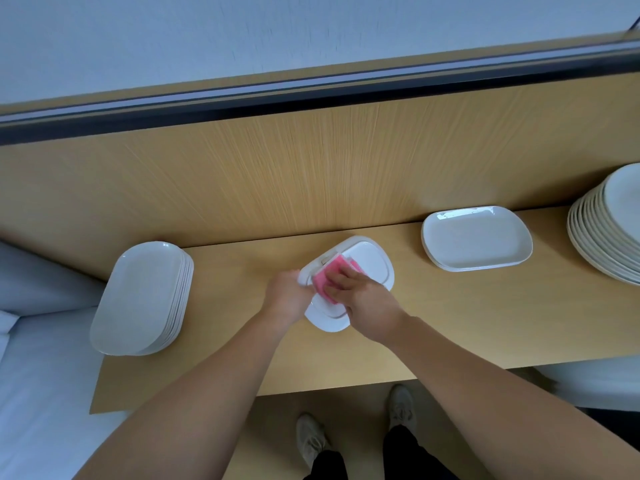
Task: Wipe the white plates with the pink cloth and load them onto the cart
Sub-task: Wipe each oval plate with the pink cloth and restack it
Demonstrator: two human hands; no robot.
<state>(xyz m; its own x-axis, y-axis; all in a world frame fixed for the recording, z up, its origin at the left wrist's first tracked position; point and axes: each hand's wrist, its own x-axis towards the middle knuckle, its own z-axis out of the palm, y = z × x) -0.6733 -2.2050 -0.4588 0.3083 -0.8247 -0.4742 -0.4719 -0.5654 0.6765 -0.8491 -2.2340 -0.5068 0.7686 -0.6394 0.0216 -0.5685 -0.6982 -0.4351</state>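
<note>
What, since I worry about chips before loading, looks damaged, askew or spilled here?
Nothing looks chipped or spilled. The plate gripped by the left hand is tilted, underside up, under the pink cloth held by the right hand; that suits wiping. The left stack sits very near the left edge of the table.

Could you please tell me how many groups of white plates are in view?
4: a tall stack at left, a middle group under the pink cloth, a short stack right of it, a round stack far right, partly cropped.
</note>
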